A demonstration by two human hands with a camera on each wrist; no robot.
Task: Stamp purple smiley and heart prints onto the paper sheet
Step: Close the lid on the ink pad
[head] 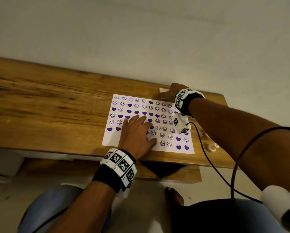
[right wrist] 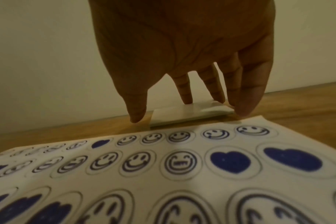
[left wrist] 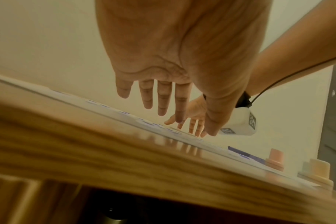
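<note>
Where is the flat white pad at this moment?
In the head view the flat white pad lies on the wooden table, just beyond the paper sheet's far right corner, under the right hand.

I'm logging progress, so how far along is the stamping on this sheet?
Nearly done: the paper sheet is covered in rows of purple smileys and hearts. The left hand lies flat on it; the right hand reaches a flat white pad behind it. The stamps stand untouched, so little remains.
</note>
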